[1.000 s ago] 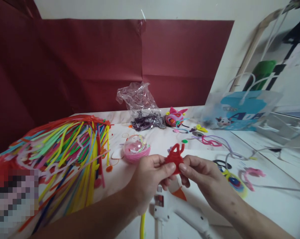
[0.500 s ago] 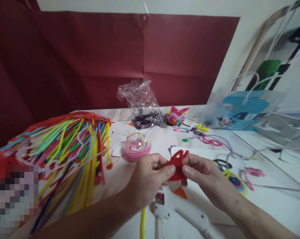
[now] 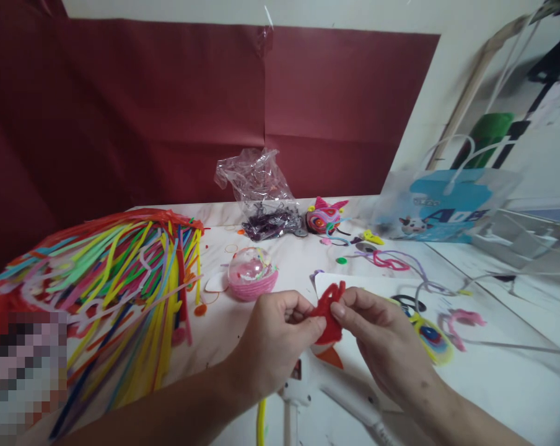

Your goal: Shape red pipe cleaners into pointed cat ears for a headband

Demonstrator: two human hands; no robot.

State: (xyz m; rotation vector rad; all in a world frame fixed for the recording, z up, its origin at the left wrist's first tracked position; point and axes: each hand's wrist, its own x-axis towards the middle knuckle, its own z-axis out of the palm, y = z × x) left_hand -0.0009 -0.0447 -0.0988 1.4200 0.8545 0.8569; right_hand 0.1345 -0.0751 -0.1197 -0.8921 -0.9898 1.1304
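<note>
Between my hands is a small red piece of bent pipe cleaner [image 3: 329, 328], fuzzy, with a loop and short ends standing up at its top. My left hand [image 3: 273, 334] pinches its left side between thumb and fingers. On the upper right, near the upright ends, my right hand [image 3: 377, 325] pinches it with thumb and forefinger. Just below lies a white glue gun [image 3: 349, 402], partly hidden by my left hand. Behind my left hand stands a clear plastic ball [image 3: 252, 275], its lower half wrapped in pink pipe cleaner.
A big bundle of coloured pipe cleaners [image 3: 135, 266] spreads over the left. At the back are a clear plastic bag [image 3: 261, 198] and a pink decorated ball [image 3: 324, 217]. A yellow-and-blue eye-shaped piece [image 3: 432, 339] lies on the right, before a translucent carrier bag [image 3: 447, 204].
My right thumb and fingers have shifted slightly left and closer to my left hand. The red piece's upright ends are now nearer together. The whole view has moved a little.
</note>
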